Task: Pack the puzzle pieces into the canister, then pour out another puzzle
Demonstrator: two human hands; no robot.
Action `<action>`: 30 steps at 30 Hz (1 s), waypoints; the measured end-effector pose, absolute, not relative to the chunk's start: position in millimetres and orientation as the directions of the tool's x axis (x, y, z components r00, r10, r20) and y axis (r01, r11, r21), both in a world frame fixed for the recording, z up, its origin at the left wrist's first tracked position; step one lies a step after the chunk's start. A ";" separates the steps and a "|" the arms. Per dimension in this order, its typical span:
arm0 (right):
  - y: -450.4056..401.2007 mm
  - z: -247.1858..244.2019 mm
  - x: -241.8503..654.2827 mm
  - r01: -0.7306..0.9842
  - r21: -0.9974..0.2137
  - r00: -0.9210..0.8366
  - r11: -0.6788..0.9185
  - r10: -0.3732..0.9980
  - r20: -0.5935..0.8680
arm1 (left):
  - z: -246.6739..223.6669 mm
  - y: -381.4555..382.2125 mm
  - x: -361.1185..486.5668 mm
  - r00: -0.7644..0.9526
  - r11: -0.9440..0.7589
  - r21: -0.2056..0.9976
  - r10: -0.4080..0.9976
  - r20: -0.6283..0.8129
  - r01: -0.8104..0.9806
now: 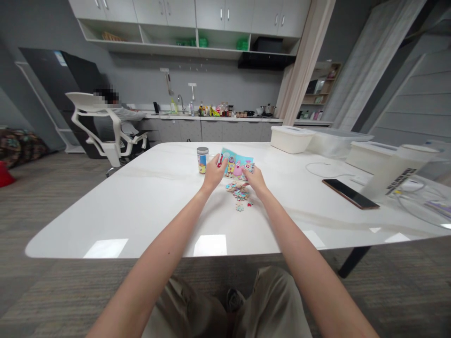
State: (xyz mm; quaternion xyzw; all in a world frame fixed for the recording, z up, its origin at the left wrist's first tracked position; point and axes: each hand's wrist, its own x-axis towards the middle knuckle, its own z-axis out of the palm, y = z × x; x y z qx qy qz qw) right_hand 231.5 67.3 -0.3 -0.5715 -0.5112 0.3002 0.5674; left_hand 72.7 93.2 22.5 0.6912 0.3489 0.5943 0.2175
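Observation:
Between my two hands a colourful cartoon picture sheet (237,164) is held up, tilted toward me. My left hand (214,172) pinches its left edge, while my right hand (255,180) grips the lower right corner. Just below the sheet lies a loose pile of small jigsaw puzzle pieces (240,192) on the white table (141,202). A few pieces (239,207) and a small red one (249,204) sit apart, nearer to me. Beside my left hand stands a cylindrical jar (202,160) with a grey lid and a cartoon label.
To the right lie a dark phone (349,193), a white cable and a tall whitish cup-shaped container (400,173). Lidded plastic boxes (291,140) line the far right of the table. Beyond the table, a person sits at a white chair (114,131) near a kitchen counter (211,119).

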 end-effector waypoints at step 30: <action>70.8 -14.4 238.1 0.737 -0.671 0.163 0.085 0.940 0.299 | 22.5 34.9 -44.7 -0.171 -0.209 0.825 0.924 0.343 0.525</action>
